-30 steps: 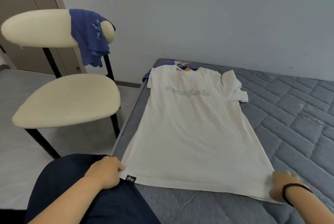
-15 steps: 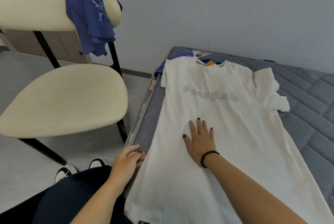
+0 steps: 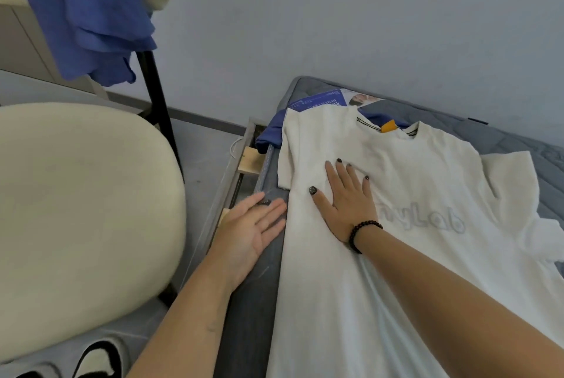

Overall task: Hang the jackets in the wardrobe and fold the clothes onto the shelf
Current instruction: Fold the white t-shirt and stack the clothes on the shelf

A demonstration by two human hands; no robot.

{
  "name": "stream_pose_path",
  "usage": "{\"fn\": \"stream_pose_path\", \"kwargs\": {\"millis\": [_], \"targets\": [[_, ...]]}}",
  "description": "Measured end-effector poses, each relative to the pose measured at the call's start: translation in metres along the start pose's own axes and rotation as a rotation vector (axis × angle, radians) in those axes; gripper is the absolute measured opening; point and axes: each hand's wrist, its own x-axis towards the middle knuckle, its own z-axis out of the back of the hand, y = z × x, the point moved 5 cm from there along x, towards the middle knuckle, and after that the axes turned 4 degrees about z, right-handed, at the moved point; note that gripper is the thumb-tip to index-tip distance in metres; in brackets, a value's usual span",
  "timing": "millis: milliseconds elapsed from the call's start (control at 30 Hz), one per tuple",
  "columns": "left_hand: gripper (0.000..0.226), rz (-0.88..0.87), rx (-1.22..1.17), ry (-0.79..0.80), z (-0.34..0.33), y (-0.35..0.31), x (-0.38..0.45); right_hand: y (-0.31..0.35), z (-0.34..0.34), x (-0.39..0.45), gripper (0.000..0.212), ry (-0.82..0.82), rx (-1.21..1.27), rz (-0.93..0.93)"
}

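A white T-shirt [image 3: 360, 270] with grey lettering lies flat, front up, on the grey quilted mattress [image 3: 512, 145]. My right hand [image 3: 345, 194], with a black bead bracelet at the wrist, presses flat on the shirt's chest near its left sleeve, fingers spread. Beside the shirt's left edge my left hand [image 3: 253, 231] lies open, palm up, on the mattress border, its fingertips touching the fabric edge. A blue T-shirt [image 3: 82, 14] hangs over the back of the chair at the upper left.
A cream chair [image 3: 76, 209] with black legs stands close to the bed's left side. Blue fabric and a printed sheet [image 3: 320, 101] lie under the white shirt's collar. The bed frame [image 3: 225, 188] runs between chair and mattress. Shoes [image 3: 94, 359] show at the bottom left.
My head has moved closer and lower over the bed. My right hand has slid up the shirt from its middle to the chest, and my left hand has moved up along the shirt's left edge and opened.
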Motion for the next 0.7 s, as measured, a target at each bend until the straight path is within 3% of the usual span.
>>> {"fn": "stream_pose_path", "kwargs": {"millis": [133, 233, 300, 367, 567, 633, 700], "targets": [[0.049, -0.121, 0.257, -0.054, -0.022, -0.022, 0.053, -0.003, -0.002, 0.016, 0.081, -0.056, 0.043, 0.01], [0.034, -0.268, 0.758, -0.126, -0.034, -0.031, 0.079, -0.004, -0.006, 0.017, 0.079, -0.09, 0.05, 0.01], [0.018, -0.394, 0.935, -0.2, -0.036, -0.035, 0.088, -0.004, -0.006, 0.018, 0.077, -0.11, 0.055, 0.012], [0.005, -0.476, 0.916, -0.236, -0.034, -0.038, 0.09, -0.005, -0.006, 0.019, 0.077, -0.117, 0.063, 0.012], [0.012, -0.491, 0.57, -0.564, 0.011, -0.045, 0.081, -0.003, -0.001, 0.021, 0.084, -0.109, 0.123, -0.05], [0.007, -0.39, 0.508, -0.531, 0.019, -0.048, 0.081, -0.001, 0.004, 0.026, 0.088, -0.126, 0.172, -0.135], [0.007, -0.274, 0.486, -0.397, 0.01, -0.054, 0.082, 0.003, 0.009, 0.031, 0.081, -0.17, 0.248, -0.222]]}}
